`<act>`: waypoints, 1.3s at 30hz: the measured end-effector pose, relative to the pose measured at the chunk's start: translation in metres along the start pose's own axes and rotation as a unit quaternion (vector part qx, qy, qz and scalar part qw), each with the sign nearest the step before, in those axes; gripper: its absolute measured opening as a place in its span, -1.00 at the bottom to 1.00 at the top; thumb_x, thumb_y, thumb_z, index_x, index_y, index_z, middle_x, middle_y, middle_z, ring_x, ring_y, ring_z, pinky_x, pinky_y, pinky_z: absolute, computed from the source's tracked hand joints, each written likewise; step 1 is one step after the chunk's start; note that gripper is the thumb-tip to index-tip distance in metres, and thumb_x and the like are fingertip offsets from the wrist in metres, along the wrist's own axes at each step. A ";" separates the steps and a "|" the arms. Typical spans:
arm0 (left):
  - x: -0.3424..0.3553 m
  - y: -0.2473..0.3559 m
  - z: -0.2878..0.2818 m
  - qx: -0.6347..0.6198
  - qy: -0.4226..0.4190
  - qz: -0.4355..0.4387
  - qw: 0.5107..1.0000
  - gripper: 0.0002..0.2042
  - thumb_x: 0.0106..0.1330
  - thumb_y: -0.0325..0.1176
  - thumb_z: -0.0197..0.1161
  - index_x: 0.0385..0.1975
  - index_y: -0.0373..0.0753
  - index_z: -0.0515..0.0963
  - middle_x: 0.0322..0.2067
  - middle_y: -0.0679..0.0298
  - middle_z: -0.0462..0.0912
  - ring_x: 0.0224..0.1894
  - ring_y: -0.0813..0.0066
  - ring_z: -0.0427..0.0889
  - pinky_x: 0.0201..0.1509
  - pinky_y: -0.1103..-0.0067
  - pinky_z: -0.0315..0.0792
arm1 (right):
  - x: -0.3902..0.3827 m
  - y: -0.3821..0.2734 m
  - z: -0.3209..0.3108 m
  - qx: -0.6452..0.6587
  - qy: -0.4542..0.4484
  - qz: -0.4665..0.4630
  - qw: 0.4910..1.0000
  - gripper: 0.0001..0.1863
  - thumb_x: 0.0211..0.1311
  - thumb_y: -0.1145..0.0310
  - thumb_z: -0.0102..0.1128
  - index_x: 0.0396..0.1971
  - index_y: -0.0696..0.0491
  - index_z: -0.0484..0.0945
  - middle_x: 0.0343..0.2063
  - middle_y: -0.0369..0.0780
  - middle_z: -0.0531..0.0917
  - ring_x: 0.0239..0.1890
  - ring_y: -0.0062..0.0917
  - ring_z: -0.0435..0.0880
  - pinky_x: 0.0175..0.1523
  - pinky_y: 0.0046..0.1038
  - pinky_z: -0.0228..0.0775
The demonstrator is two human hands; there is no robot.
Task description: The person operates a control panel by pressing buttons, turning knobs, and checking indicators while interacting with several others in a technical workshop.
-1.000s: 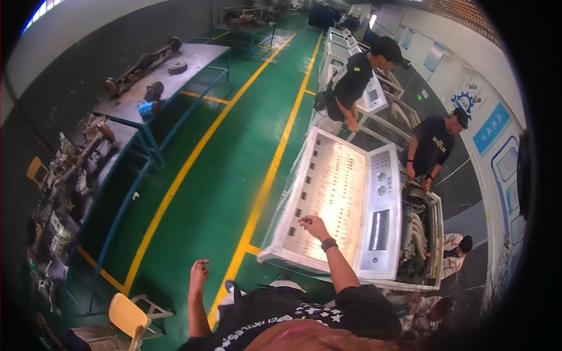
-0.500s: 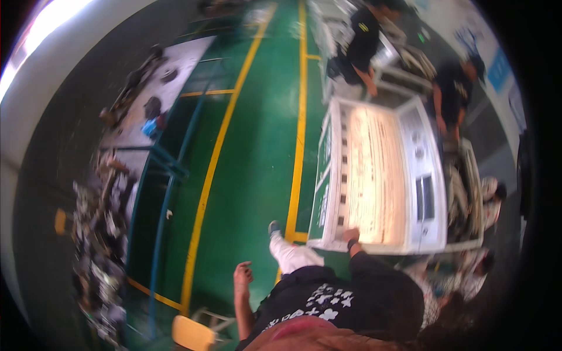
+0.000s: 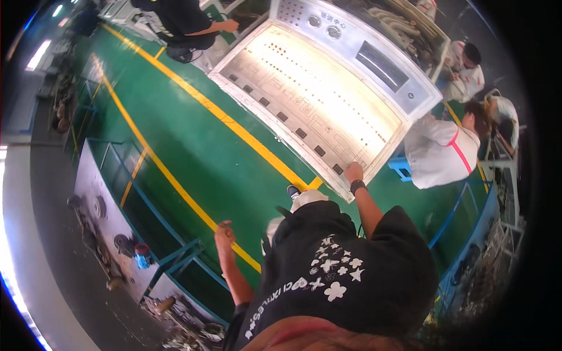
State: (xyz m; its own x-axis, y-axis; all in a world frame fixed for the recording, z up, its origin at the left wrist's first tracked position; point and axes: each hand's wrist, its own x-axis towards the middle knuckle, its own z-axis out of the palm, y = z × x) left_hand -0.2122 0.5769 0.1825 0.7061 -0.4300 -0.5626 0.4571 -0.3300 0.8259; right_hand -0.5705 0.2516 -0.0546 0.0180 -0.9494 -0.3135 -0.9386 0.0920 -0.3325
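Observation:
My right hand [image 3: 353, 172] rests on the near corner of a large training panel [image 3: 328, 111], a dark band around its wrist. The fingers of that hand point down toward the board and are too small to make out. The panel has a bright, glaring board with red dots, line drawings and a row of small black squares along one edge. Beside it, a pale raised console [image 3: 345, 35] carries two round dials and a dark screen [image 3: 381, 65]. My left hand [image 3: 223, 234] hangs in the air over the floor, fingers slightly bent and apart, nothing visible in it.
A person in dark clothes [image 3: 175, 23] stands at the panel's far left. On the right, a person in white [image 3: 442, 152] sits on a blue stool [image 3: 401, 168]. Left, a blue-framed table [image 3: 117, 216] holds metal parts. Yellow lines [image 3: 234, 126] cross the green floor [image 3: 175, 152].
My view has turned to the right, so the panel now lies slanted across the upper middle. My right hand stays at its near corner. The seated person in white shows more fully.

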 end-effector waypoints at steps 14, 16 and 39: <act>0.264 0.146 0.006 0.035 -0.205 -0.028 0.978 -0.77 0.18 -0.44 -0.21 -0.24 -0.33 0.35 -0.65 0.46 0.10 -0.67 0.73 0.03 -0.64 0.76 -0.04 | -0.043 -0.095 -0.015 0.150 0.235 0.387 0.879 -0.73 -0.10 0.27 0.11 -0.55 0.19 0.58 -0.46 0.06 0.60 -0.34 -0.12 0.60 -0.19 -0.26 0.43; 0.291 0.171 -0.008 0.043 -0.221 -0.023 0.974 -0.77 0.20 -0.43 -0.21 -0.22 -0.33 0.35 -0.65 0.46 0.10 -0.66 0.73 0.03 -0.63 0.76 -0.03 | -0.042 -0.114 0.003 0.162 0.258 0.372 0.877 -0.70 -0.08 0.23 0.14 -0.51 0.19 0.60 -0.50 0.03 0.61 -0.38 -0.17 0.62 -0.21 -0.28 0.44; 0.487 0.311 0.147 0.190 -0.383 -0.038 0.903 -0.74 0.29 -0.37 -0.23 -0.17 -0.34 0.35 -0.62 0.44 0.10 -0.66 0.73 0.04 -0.62 0.75 0.00 | 0.133 -0.336 0.029 0.315 0.269 0.246 0.876 -0.81 -0.02 0.31 0.19 -0.42 0.08 0.62 -0.52 -0.18 0.65 -0.41 -0.44 0.63 -0.28 -0.49 0.42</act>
State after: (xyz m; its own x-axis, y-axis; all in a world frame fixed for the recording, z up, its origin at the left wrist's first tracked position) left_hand 0.1942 0.1414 0.1606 0.0334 -0.8011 -0.5977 0.1677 -0.5850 0.7935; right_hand -0.2426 0.1029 -0.0102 -0.6599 -0.7366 -0.1482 -0.4073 0.5164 -0.7533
